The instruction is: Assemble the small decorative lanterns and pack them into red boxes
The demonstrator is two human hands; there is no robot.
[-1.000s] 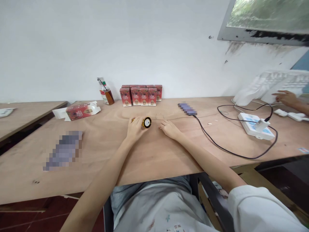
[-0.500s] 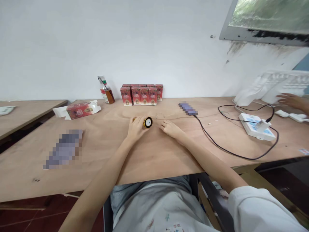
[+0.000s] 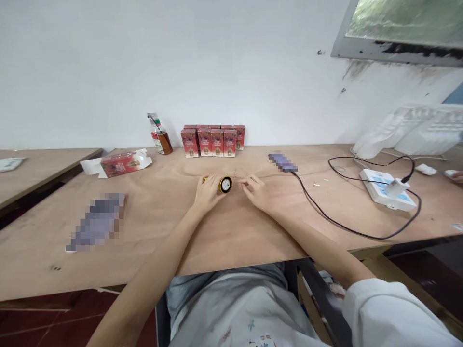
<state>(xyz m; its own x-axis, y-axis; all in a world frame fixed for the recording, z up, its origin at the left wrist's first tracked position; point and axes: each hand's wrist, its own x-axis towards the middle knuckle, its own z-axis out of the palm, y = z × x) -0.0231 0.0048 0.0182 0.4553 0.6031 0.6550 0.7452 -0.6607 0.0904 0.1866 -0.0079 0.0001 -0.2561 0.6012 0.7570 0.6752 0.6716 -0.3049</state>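
My left hand (image 3: 209, 193) is wrapped round a gold cylinder (image 3: 225, 184) lying on its side over the table. The cylinder's black-rimmed end with a white face points right, toward my other hand. My right hand (image 3: 255, 192) has its thumb and fingertips pinched together just right of that end, apart from it; anything between them is too small to make out. Beyond the fingertips, a thin pale loop (image 3: 240, 172) lies on the wood.
Several red boxes (image 3: 208, 143) stand by the wall, beside a bottle of amber liquid (image 3: 161, 140). An opened red box (image 3: 121, 164) lies left. A phone (image 3: 282, 162), a black cable (image 3: 327, 223) and a power strip (image 3: 376, 188) are right. A person's fingers (image 3: 456, 176) show at the edge.
My right hand has shifted slightly, its fingers now pinched and raised a little. The other person's hand has moved down, taking a white piece from the table toward the right edge.
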